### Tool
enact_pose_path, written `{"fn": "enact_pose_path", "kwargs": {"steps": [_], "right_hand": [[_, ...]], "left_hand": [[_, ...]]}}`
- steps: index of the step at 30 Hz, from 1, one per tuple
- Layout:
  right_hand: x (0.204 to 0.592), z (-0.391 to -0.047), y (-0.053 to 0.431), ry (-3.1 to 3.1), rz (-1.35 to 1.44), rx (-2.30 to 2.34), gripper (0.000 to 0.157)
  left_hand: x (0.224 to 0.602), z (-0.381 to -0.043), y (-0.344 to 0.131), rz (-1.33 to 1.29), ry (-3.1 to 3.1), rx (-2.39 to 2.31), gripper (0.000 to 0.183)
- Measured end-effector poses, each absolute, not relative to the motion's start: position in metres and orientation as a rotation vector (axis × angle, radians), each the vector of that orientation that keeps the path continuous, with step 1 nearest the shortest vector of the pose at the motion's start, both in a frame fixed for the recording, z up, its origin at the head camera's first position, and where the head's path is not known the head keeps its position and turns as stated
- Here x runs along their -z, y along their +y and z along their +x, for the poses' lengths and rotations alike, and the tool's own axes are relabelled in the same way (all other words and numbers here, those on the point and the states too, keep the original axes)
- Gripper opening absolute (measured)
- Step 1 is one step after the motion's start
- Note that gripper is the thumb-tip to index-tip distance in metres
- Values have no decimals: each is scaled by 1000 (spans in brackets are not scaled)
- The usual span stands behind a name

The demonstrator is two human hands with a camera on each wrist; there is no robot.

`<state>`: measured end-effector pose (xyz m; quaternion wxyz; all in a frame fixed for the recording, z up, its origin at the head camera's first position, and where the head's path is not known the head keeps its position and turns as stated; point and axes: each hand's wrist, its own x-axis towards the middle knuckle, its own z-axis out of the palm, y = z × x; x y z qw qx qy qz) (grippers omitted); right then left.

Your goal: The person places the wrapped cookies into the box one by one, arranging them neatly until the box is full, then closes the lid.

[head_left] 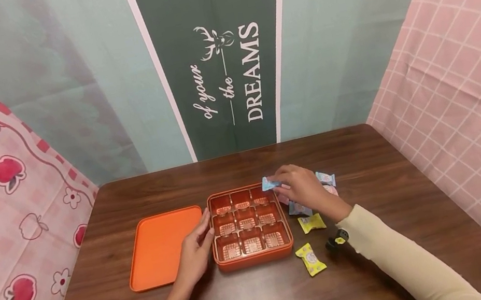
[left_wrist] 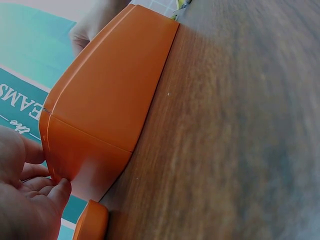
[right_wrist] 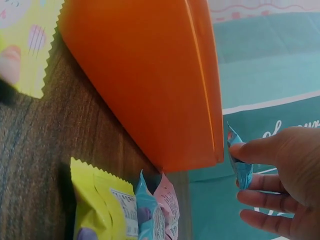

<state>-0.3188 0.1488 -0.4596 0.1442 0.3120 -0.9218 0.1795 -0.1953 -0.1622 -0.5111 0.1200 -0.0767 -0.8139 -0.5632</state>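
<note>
An orange box (head_left: 256, 261) with a grid of several square compartments stands on the table, their ridged bottoms showing. Along its left side, my left hand (head_left: 194, 254) rests with its fingers extended, fingertips right at the wall and rim in the left wrist view. My right hand (head_left: 303, 187) pinches a small blue wrapped candy (head_left: 269, 183) between thumb and index finger, above the box's back right corner. In the right wrist view the other fingers of that hand are spread apart below the blue candy (right_wrist: 241, 167).
The flat orange lid (head_left: 166, 248) lies left of the box. Right of it lie two yellow candies (head_left: 312, 222), one nearer the front, plus several blue and pink ones (head_left: 326, 179) partly hidden by my right hand. Curtains hang behind and at both sides.
</note>
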Motion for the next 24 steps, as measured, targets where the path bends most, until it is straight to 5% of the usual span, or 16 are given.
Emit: {"fn": "enact_pose_path", "kwargs": {"steps": [8,24], "right_hand": [[459,-321,145,-2648,963,-456,33],[453,-316,137,-2708,1073,-482,27]], "left_hand": [[472,-181,-155,-211,-2418,1649,45],[473,-182,-155,-227,-2408,1657,44]]}}
